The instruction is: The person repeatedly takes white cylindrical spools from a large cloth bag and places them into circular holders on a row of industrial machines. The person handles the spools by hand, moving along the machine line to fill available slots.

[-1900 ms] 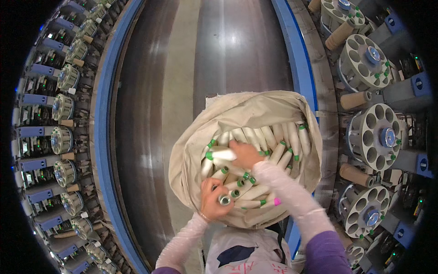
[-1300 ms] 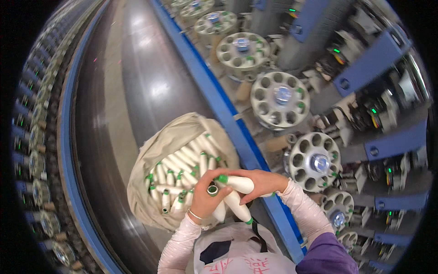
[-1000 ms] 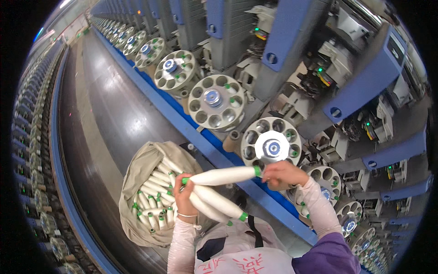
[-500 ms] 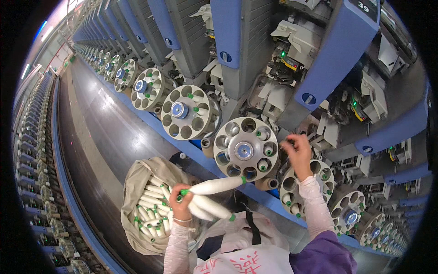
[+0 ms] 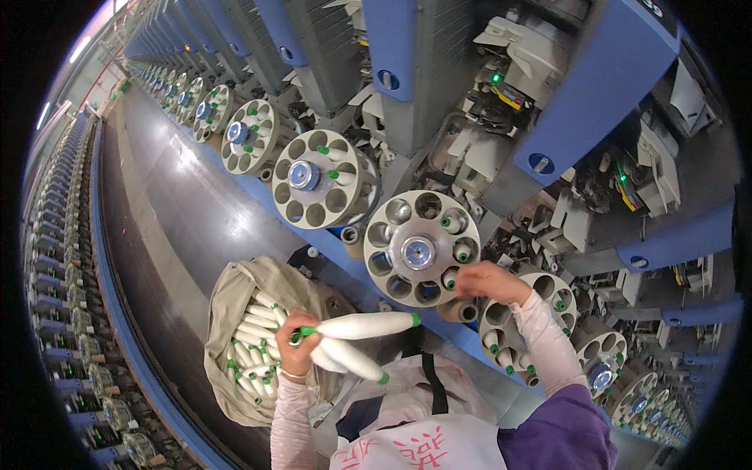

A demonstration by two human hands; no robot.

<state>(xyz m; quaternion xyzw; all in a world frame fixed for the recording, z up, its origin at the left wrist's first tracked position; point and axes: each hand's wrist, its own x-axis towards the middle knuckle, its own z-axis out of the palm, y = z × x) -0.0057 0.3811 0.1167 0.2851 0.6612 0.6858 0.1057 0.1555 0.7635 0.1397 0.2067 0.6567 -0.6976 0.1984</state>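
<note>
My left hand is closed around the green ends of several white yarn bobbins, which fan out to the right above my lap. Close to the lower right rim of a round grey bobbin magazine, my right hand has its fingers bent and drawn together; whatever is between the fingertips is too small to make out. Beside those fingers, a green-tipped bobbin sits in a pocket of the magazine. More bobbins stand in the pockets above it, while the left-side pockets show none.
A beige cloth bag full of white bobbins stands at my left. Other round magazines line a blue rail running from far left to near right. Behind them rise blue and grey machine columns. Brown tubes lie under the magazine.
My right hand has moved left and down, from the magazine's right side to its lower right rim. My left hand still holds the bobbins, slightly farther left. The view has shifted a little.
</note>
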